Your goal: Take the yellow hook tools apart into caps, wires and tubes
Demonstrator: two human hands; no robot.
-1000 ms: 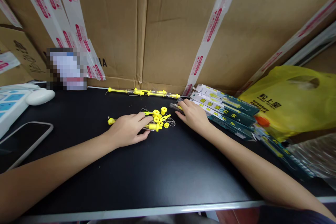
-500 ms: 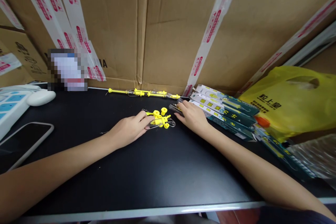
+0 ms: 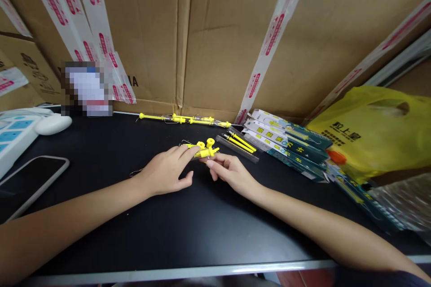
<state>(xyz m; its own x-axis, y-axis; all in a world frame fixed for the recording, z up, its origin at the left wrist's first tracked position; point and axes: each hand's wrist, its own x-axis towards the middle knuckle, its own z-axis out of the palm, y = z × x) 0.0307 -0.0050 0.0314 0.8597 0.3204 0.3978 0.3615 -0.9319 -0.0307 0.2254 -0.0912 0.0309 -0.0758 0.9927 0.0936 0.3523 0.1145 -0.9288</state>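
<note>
A small heap of yellow plastic parts [image 3: 206, 151] with thin wires lies mid-table between my hands. My left hand [image 3: 171, 168] rests at the heap's left side, thumb apart from the fingers, fingertips touching the parts. At the heap's lower right, my right hand [image 3: 232, 172] has thumb and forefinger pinched at a small piece too hidden to name. Clear tubes and thin yellow rods [image 3: 240, 142] lie behind my right hand. A row of assembled yellow pieces [image 3: 188, 119] runs along the back edge.
Green and white printed boxes [image 3: 289, 143] are stacked at the right, beside a yellow plastic bag [image 3: 377, 134]. On the left are a phone [image 3: 32, 184], a power strip [image 3: 16, 136] and a white oval object [image 3: 53, 124]. Taped cardboard [image 3: 218, 45] stands behind the table.
My right hand has left the tubes and rods and come down and left to the heap. My left hand's thumb has spread away from its fingers.
</note>
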